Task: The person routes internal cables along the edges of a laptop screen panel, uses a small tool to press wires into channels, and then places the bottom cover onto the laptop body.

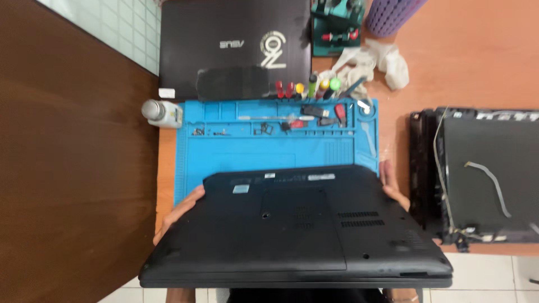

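a black laptop [297, 230] fills the lower middle of the frame, bottom side up, held above the near edge of a blue work mat [247, 148]. the left hand [178, 215] grips its left edge and the right hand [391, 188] its right edge, fingers wrapped against the sides; most of each hand is hidden under the case.

the mat's moulded compartments along its top hold small screws [205, 132], a long thin tool [269, 118] and a few dark bits. screwdrivers with red, yellow and green handles [306, 88] lie at its top edge. a small white bottle [159, 112] stands just beside the mat's upper left corner.

above the mat lies a closed dark laptop [236, 47] with a black flat part [233, 83] on it. crumpled white cloth [376, 64] sits at upper right, near a purple container [393, 14] and a green device [337, 28]. a dismantled laptop lid with loose cables [483, 179] lies at right. everything rests on an orange-brown table [471, 67]; pale floor tiles [488, 278] show below, dark wood [73, 168] at left.
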